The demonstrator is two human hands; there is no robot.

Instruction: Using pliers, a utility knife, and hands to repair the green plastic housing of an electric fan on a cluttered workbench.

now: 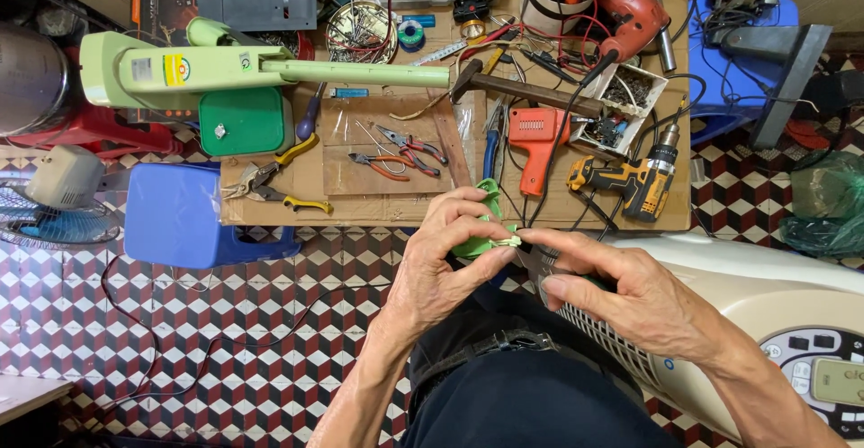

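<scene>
On the low wooden board (576, 214), at about one o'clock from the hands, an open white box (630, 97) holds a heap of small dark hardware, and at twelve o'clock a round tin (358, 32) is full of nails or screws. The left hand (445, 259) pinches a small green plastic part (481, 232) with a pale clip, while the right hand (621, 295), at four o'clock of it, touches that clip with thumb and forefinger closed.

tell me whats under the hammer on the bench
The hammer lies across the wooden board: its handle passes over a black cable and the edge of a white tray of small parts. Whatever sits beneath its head is hidden.
</scene>
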